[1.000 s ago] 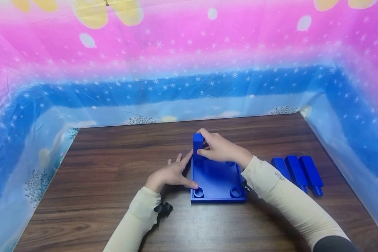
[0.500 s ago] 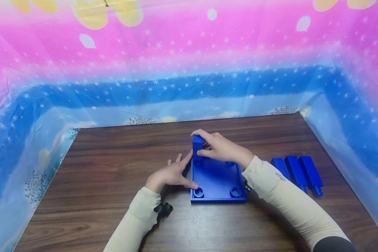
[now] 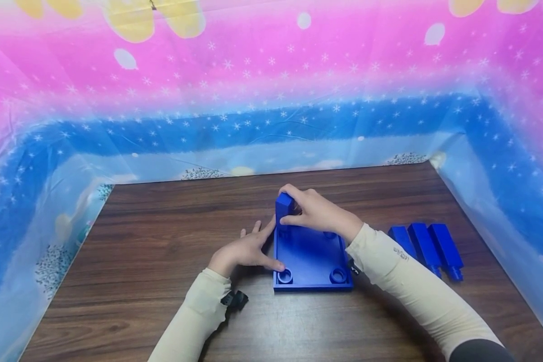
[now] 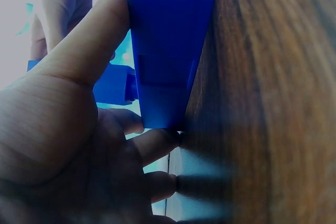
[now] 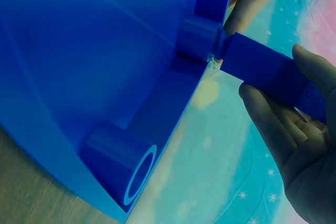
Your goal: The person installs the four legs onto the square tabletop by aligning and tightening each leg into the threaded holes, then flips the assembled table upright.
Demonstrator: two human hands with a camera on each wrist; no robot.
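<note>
Right hand (image 3: 321, 212) pinches square blue leg (image 3: 282, 206) upright at far-left socket (image 5: 197, 38) of blue rimmed panel (image 3: 311, 256); seating depth hard to tell. Left hand (image 3: 248, 250), fingers spread, touches panel's left side. Best: leg plumb, turned gently, no cross-threading, panel braced firmly.

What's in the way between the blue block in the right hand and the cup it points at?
Nothing visible: the blue block has its narrow end right at the cup. The right hand holds the block farther up, and the left hand rests along the tray, not between.
</note>
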